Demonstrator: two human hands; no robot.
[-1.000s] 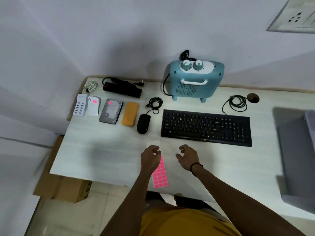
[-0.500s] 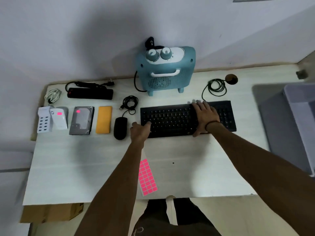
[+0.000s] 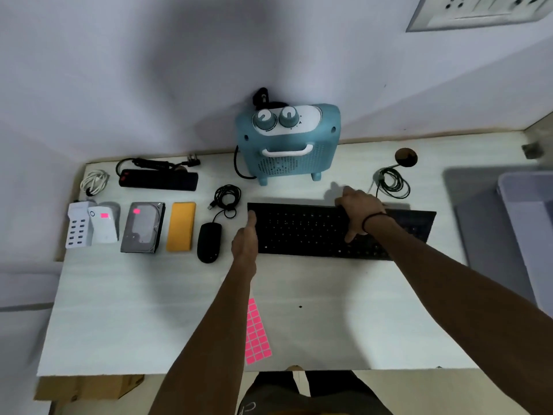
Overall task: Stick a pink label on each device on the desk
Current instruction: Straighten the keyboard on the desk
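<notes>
Head view: both hands are on the black keyboard [image 3: 341, 230], which lies across the middle of the white counter [image 3: 149, 310]. The left hand [image 3: 245, 241] reaches its fingers to the keyboard's left end, near the top corner; whether a label sits under the fingertips is hidden, and I cannot tell if this grip is pressing flat or pinching. The right hand [image 3: 357, 208] lies over the far edge near the middle, fingers hooked over that edge and thumb down on the keys, a grip closed on the keyboard, probably to steady it while the left hand works.

The sheet of pink labels [image 3: 257, 333] lies flat near the counter's front edge, partly under the left forearm, within easy reach for the next peel.

Along the left the small devices lie in a row, likely lined up so each gets its turn. The white adapter [image 3: 103, 224] and the hard drive [image 3: 143, 227] each already carry a pink label. The white USB hub [image 3: 78, 229], the orange power bank [image 3: 180, 226] and the black mouse [image 3: 209, 242] show none. Nor do the power strip [image 3: 158, 181] or the teal heater [image 3: 288, 142] at the back by the wall. By my judgement, most of the task is left.
</notes>
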